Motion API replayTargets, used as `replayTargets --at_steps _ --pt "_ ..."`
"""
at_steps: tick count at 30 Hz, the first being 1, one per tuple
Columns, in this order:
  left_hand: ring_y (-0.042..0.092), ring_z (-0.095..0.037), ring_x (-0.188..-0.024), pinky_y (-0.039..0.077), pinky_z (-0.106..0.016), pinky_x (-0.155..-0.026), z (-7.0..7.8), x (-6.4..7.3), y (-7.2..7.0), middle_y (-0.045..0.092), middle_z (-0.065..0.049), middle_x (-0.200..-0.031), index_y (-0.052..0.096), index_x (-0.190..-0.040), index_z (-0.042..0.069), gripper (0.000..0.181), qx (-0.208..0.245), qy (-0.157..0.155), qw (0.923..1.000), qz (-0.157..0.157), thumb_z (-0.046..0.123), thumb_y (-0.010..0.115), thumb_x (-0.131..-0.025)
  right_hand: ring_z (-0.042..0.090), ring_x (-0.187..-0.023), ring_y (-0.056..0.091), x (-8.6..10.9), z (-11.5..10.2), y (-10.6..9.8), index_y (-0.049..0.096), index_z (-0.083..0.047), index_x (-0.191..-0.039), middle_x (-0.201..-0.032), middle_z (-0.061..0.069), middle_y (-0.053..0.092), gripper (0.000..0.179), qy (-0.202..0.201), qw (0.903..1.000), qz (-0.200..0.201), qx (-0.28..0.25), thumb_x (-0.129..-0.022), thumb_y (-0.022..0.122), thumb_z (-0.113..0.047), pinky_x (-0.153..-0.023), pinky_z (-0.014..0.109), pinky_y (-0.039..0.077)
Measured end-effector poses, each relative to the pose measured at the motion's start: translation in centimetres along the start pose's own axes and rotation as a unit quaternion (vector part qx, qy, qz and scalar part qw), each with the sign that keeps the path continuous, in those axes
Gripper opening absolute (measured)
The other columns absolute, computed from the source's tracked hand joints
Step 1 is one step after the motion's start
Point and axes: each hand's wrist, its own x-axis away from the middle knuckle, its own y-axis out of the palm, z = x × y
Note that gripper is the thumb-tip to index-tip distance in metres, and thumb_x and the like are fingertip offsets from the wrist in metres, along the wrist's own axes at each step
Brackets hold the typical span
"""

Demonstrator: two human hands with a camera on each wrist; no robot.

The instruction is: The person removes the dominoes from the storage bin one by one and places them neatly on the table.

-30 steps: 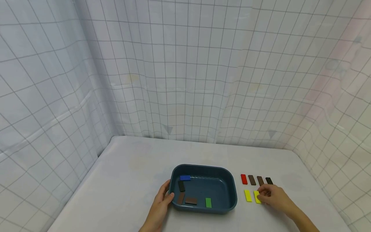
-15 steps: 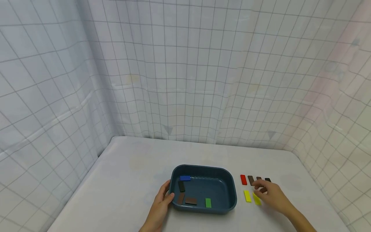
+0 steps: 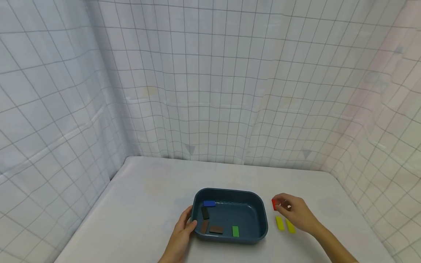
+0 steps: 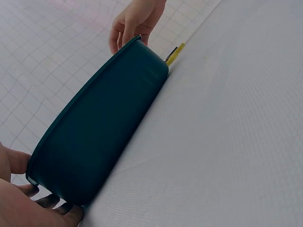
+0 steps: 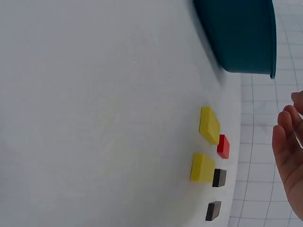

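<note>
My left hand (image 3: 179, 230) grips the left wall of a dark blue plastic tub (image 3: 230, 239), thumb over the rim and fingers outside. On the table to the tub's right, my right hand (image 3: 297, 212) hovers by a red block (image 3: 274, 204), fingers bent loosely. The right wrist view shows these fingers raised off the table, with no block visible between them. A left yellow block (image 3: 280, 223) and a right yellow block (image 3: 290, 226) lie nearer me. Two dark blocks (image 5: 219, 178) beyond the red one are hidden by the hand in the head view.
Inside the tub lie a blue block (image 3: 209, 203), a black block (image 3: 205, 212), two brown blocks (image 3: 216, 229) and a green block (image 3: 235, 231). White gridded curtains (image 3: 210, 91) enclose the white table (image 3: 148, 204) at the back and sides.
My right hand has moved left and away from me, from the right yellow block across the dark blocks to the red one. The left hand keeps its hold on the tub.
</note>
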Motion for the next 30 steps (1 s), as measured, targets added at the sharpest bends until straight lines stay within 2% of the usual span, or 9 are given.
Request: replayTargets --at_steps 4,7,10,15,20,25,30 --pt "0.003 -0.050 -0.153 0.010 -0.067 -0.119 0.0 0.0 -0.1 0.016 -0.029 -0.166 0.023 -0.161 -0.003 0.060 -0.001 -0.001 1.0000 0.000 0.008 0.049 -0.108 0.008 -0.081 0.068 -1.0 -0.8 0.3 0.071 -0.010 -0.116 -0.095 -0.001 0.072 0.022 -0.051 0.9986 0.003 -0.012 -0.096 0.074 -0.004 -0.069 0.027 0.060" --pt "0.003 -0.050 -0.152 0.011 -0.066 -0.119 0.0 0.0 -0.1 0.016 -0.029 -0.166 0.023 -0.161 -0.004 0.059 0.000 -0.001 1.0000 0.000 0.007 0.048 -0.108 0.009 -0.083 0.068 -1.8 -1.4 0.6 0.071 -0.010 -0.116 -0.099 0.001 0.072 0.020 -0.075 0.9970 -0.005 -0.017 -0.097 0.073 -0.005 -0.068 0.027 0.060" --pt "0.004 -0.051 -0.152 0.012 -0.066 -0.119 -0.1 0.0 -0.2 0.016 -0.030 -0.166 0.023 -0.160 -0.004 0.059 0.000 0.000 1.0000 0.000 0.006 0.048 -0.108 0.009 -0.083 0.067 -2.5 -1.9 1.0 0.071 -0.007 -0.116 -0.100 0.002 0.071 0.020 -0.083 0.9960 -0.018 -0.027 -0.097 0.072 -0.005 -0.068 0.028 0.060" --pt "0.006 -0.053 -0.151 0.014 -0.065 -0.119 0.0 0.1 -0.4 0.016 -0.030 -0.166 0.022 -0.160 -0.005 0.059 -0.004 -0.002 1.0000 -0.002 0.006 0.047 -0.108 0.008 -0.083 0.065 -3.6 -3.0 1.6 0.071 -0.004 -0.115 -0.097 -0.005 0.069 0.019 -0.087 0.9946 -0.042 -0.036 -0.097 0.073 -0.008 -0.069 0.028 0.060" --pt "0.008 -0.054 -0.150 0.014 -0.066 -0.119 0.1 0.1 -0.4 0.017 -0.030 -0.166 0.023 -0.160 -0.005 0.058 -0.004 -0.002 1.0000 -0.002 0.007 0.048 -0.108 0.008 -0.085 0.066 -4.4 -4.2 2.6 0.071 -0.004 -0.118 -0.099 0.002 0.071 0.021 -0.114 0.9896 -0.070 -0.053 -0.098 0.073 -0.011 -0.068 0.028 0.059" --pt "0.008 -0.055 -0.150 0.015 -0.067 -0.118 0.1 0.1 -0.2 0.016 -0.030 -0.166 0.023 -0.160 -0.004 0.059 0.001 -0.001 1.0000 -0.006 0.006 0.048 -0.108 0.007 -0.084 0.066 -4.9 -5.0 3.9 0.071 -0.007 -0.118 -0.099 0.008 0.072 0.022 -0.141 0.9805 -0.117 -0.071 -0.096 0.075 -0.010 -0.067 0.027 0.058" --pt "0.009 -0.056 -0.149 0.016 -0.067 -0.118 -0.1 0.0 -0.2 0.016 -0.031 -0.165 0.023 -0.160 -0.005 0.058 0.001 0.002 1.0000 -0.008 0.006 0.047 -0.108 0.009 -0.093 0.066 -5.4 -5.5 5.2 0.070 -0.002 -0.120 -0.106 0.008 0.073 0.030 -0.115 0.9737 -0.185 -0.065 -0.096 0.077 -0.018 -0.077 0.028 0.059"
